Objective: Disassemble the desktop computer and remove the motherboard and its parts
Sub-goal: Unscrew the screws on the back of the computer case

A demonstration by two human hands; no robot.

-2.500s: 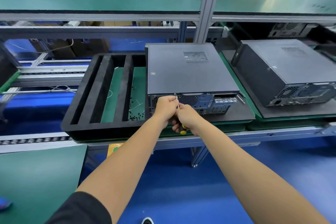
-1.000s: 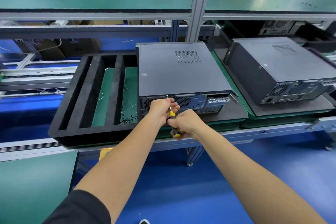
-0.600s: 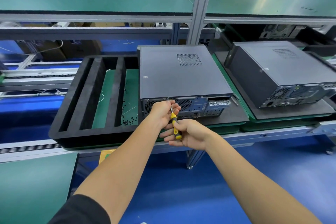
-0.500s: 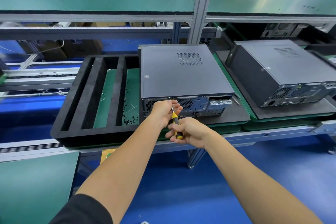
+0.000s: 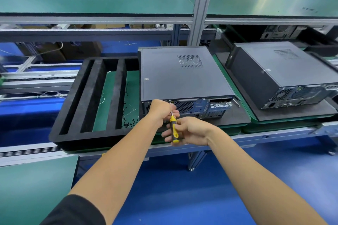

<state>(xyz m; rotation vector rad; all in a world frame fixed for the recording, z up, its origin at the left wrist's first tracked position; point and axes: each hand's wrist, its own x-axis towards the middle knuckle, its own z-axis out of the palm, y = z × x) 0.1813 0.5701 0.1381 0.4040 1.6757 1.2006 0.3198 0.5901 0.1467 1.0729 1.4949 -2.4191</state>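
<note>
A dark grey desktop computer [image 5: 182,76] lies flat on a black foam mat, its rear panel with fan grille and ports facing me. A yellow-and-black screwdriver [image 5: 173,129] points up at a screw on the top edge of that rear panel. My right hand [image 5: 190,130] is closed around the screwdriver's handle. My left hand [image 5: 161,110] curls around the thin metal shaft just below the tip, against the rear panel. The side cover is on the case.
A black foam tray [image 5: 86,100] with long slots sits left of the computer, with several small black screws [image 5: 129,124] on its green bottom. A second computer [image 5: 285,75] lies to the right. A loose screwdriver [image 5: 236,102] lies between them. Shelf rails run overhead.
My right hand has shifted its grip on the screwdriver handle, fingers opening and closing around it. The tip stays at the same screw. My left hand has stayed on the shaft.
</note>
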